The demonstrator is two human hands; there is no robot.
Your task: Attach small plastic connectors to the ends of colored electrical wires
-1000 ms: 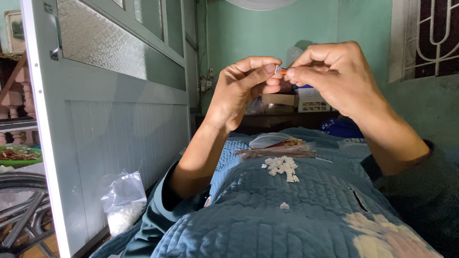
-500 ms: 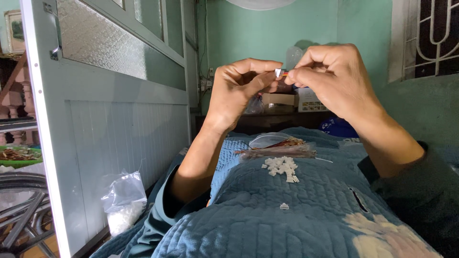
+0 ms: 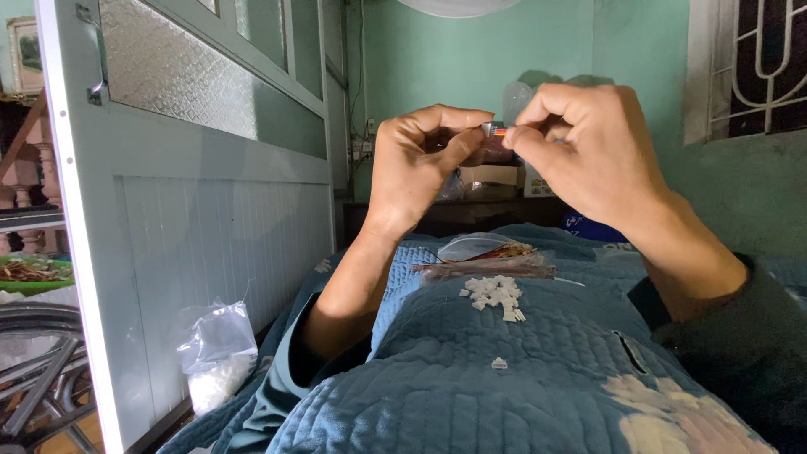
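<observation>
Small white plastic connector with short coloured wires (image 3: 496, 130): held up in the air between both hands, in front of the green wall, well above the blanket. Too small to make out more detail.

Left hand (image 3: 424, 160): raised, fingers curled, thumb and forefinger pinched on the connector's left end. Right hand (image 3: 584, 151): raised opposite, fingers bunched, fingertips pinched on the wire end. The two hands almost touch at the part.

Below them, blue quilted fabric blanket (image 3: 521, 395) covers the person's lap. On it: loose pile of small white plastic connector housings (image 3: 496, 294), one stray white housing (image 3: 499, 363) nearer the camera, apart from the pile. Just behind the pile lies a clear plastic bag of thin red and coloured wires (image 3: 487, 256).

Left side: grey-blue panelled door with frosted glass pane (image 3: 193, 168), standing open. At its foot, a clear plastic bag of white bits (image 3: 217, 357), leaning against the door, beside the blanket edge.

Behind the hands: dark wooden shelf (image 3: 454, 214) with boxes on it, contents unclear.
</observation>
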